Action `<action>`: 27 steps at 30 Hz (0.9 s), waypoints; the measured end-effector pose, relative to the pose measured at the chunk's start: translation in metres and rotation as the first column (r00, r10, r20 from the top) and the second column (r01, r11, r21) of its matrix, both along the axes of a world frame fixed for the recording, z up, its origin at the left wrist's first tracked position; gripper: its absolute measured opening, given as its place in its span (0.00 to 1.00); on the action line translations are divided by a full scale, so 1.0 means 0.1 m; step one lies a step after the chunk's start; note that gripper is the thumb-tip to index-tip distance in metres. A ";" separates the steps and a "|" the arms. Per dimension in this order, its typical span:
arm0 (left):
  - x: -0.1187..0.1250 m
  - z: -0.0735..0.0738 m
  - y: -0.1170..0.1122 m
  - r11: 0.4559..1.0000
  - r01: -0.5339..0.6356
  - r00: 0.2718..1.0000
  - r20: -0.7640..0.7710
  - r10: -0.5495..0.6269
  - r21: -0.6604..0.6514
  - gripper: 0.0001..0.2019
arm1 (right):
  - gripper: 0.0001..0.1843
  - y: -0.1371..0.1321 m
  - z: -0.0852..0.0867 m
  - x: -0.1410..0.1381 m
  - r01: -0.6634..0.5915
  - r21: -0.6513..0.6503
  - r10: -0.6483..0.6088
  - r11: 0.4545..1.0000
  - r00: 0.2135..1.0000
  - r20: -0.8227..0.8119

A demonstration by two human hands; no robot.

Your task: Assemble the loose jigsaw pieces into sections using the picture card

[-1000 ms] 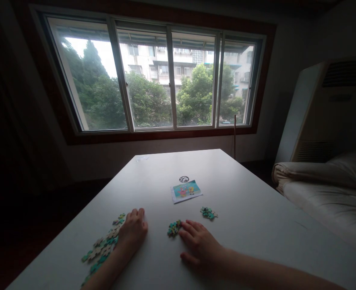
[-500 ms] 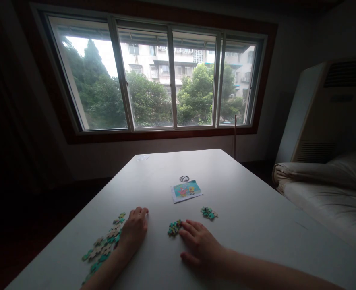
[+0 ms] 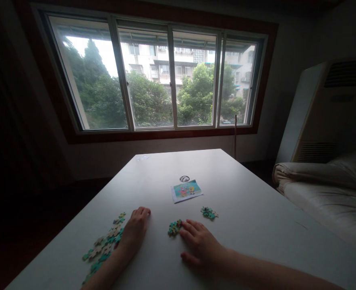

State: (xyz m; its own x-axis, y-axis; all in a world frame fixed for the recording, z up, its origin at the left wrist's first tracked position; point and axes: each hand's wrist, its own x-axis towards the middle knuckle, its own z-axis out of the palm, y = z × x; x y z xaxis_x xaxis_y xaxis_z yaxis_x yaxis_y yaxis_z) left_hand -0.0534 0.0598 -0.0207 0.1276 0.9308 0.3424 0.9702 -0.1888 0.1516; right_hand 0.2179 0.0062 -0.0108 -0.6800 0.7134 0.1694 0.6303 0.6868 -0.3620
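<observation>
My right hand [image 3: 200,243] lies palm down on the white table with its fingers apart, the fingertips touching the right edge of a small heap of jigsaw puzzle pieces [image 3: 174,228]. To the left, my left hand [image 3: 136,227] rests with its fingers curled down and together; whatever is under them is hidden. Beside that wrist a long spread of jigsaw pieces [image 3: 105,243], some green and some showing pale backs, is partly covered by my forearm. Another little cluster of pieces [image 3: 209,213] sits beyond my right hand.
A picture card [image 3: 187,191] with cartoon figures lies further up the table [image 3: 256,225], just below a round black-and-white mark [image 3: 184,179]. Some clear plastic [image 3: 143,158] is at the far left corner. A sofa [image 3: 319,201] stands to the right.
My left hand has shifted slightly to the right, showing a little more of the spread pieces beside it. My right hand and the small heap have stayed where they were.
</observation>
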 end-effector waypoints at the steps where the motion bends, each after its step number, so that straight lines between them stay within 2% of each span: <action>1: 0.00 0.00 0.00 1.000 0.005 1.000 0.008 -0.005 0.001 0.15 | 0.31 0.00 0.00 0.00 0.001 0.000 -0.001 1.000 1.000 -0.003; 18: 0.00 -0.03 0.00 0.995 0.084 0.984 0.155 -0.092 0.055 0.15 | 0.31 0.02 -0.05 0.00 -0.003 0.021 0.003 1.000 1.000 -0.024; 27: -0.03 -0.04 0.02 0.992 0.084 0.975 0.199 -0.102 0.096 0.17 | 0.31 0.02 -0.03 0.01 -0.006 0.021 0.006 1.000 1.000 -0.011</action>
State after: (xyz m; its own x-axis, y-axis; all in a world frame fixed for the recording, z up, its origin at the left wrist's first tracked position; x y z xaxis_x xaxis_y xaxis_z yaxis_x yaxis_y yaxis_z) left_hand -0.0568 0.0618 -0.0251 0.1318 0.8839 0.4487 0.8983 -0.2979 0.3229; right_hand 0.2188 0.0080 -0.0138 -0.6820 0.7056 0.1923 0.6223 0.6980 -0.3543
